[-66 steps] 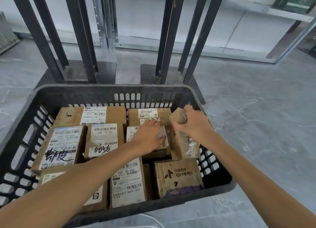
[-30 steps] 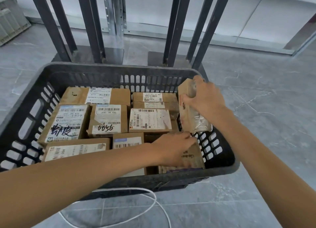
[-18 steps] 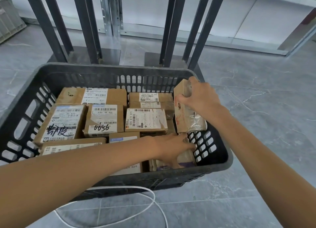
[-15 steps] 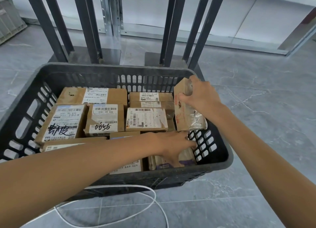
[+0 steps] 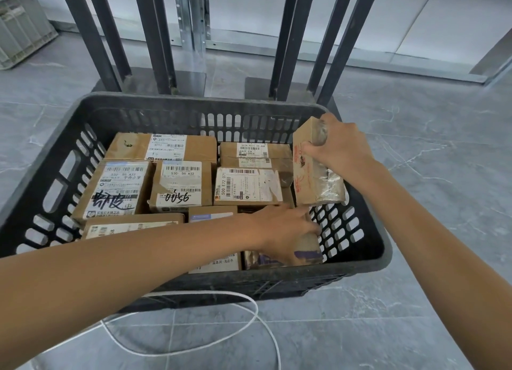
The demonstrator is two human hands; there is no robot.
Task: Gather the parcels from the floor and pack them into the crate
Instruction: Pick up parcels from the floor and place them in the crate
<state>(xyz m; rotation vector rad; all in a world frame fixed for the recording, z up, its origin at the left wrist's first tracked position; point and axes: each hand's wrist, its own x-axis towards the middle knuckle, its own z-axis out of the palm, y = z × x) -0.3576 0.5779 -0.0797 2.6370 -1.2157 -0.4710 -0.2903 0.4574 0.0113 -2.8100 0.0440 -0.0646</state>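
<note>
Two hands are in the crate (image 5: 194,102) right now. Your right hand (image 5: 340,148) grips the taped parcel (image 5: 310,181) by its top end, fingers wrapped round it, and holds it upright just inside the crate's right wall. Your left hand (image 5: 285,228) lies on the purple-printed parcel (image 5: 307,249) in the near right corner, fingers curled over its edge beside the slotted wall. Labelled boxes (image 5: 180,184) lie flat, side by side, across the rest of the crate. It sits on the grey floor (image 5: 429,161), with dark metal posts (image 5: 151,37) just behind it. A white cord (image 5: 249,308) loops on the tiles by the near side.
</note>
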